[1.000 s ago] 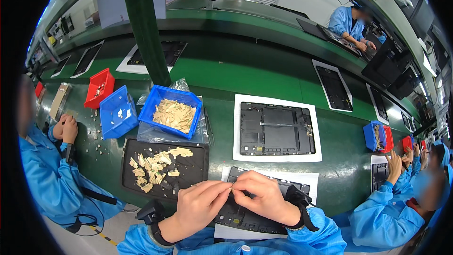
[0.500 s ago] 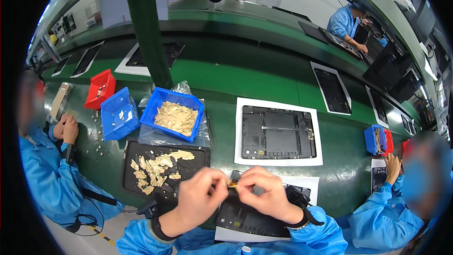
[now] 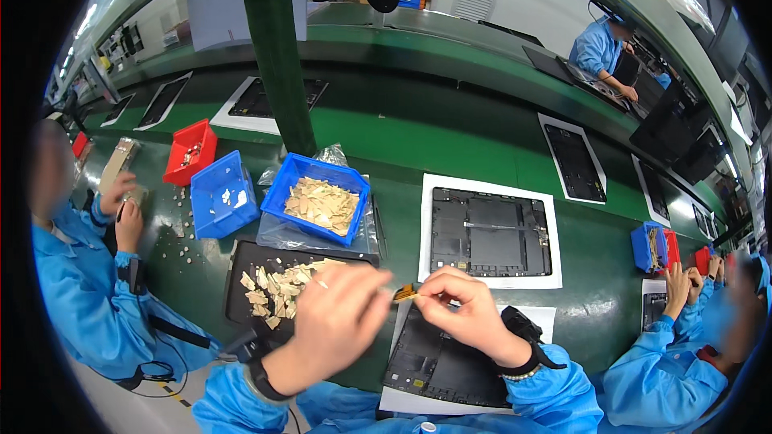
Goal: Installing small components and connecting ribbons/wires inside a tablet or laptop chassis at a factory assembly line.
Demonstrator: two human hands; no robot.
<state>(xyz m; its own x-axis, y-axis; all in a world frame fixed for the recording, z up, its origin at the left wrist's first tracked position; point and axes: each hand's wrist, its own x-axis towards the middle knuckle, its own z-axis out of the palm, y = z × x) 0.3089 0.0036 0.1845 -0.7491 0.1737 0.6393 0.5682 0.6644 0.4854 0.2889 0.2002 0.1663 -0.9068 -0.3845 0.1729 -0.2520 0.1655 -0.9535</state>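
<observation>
My right hand (image 3: pixel 460 310) pinches a small orange-and-black flex cable (image 3: pixel 405 293) between thumb and fingertips. Just left of the strip is my left hand (image 3: pixel 339 312), its fingers stretched and somewhat blurred, not gripping anything I can make out. Below my hands a black tablet-like housing (image 3: pixel 450 366) lies on white paper, partly covered by my right hand and wrist. A black tray (image 3: pixel 238 289) holding cream-coloured slips (image 3: pixel 277 293) sits to the left, partly behind my left hand.
Beyond the tray stand a blue bin (image 3: pixel 322 202) full of cream slips, another blue bin (image 3: pixel 219 197) with white bits, and a red bin (image 3: pixel 191 153). A second housing (image 3: pixel 490 231) lies on paper ahead. Co-workers sit at left (image 3: pixel 104 289) and right (image 3: pixel 675 362).
My left hand has come away from the flex cable, its fingers loosening; my right hand still holds it. The view has shifted slightly. The left co-worker's hands have moved apart.
</observation>
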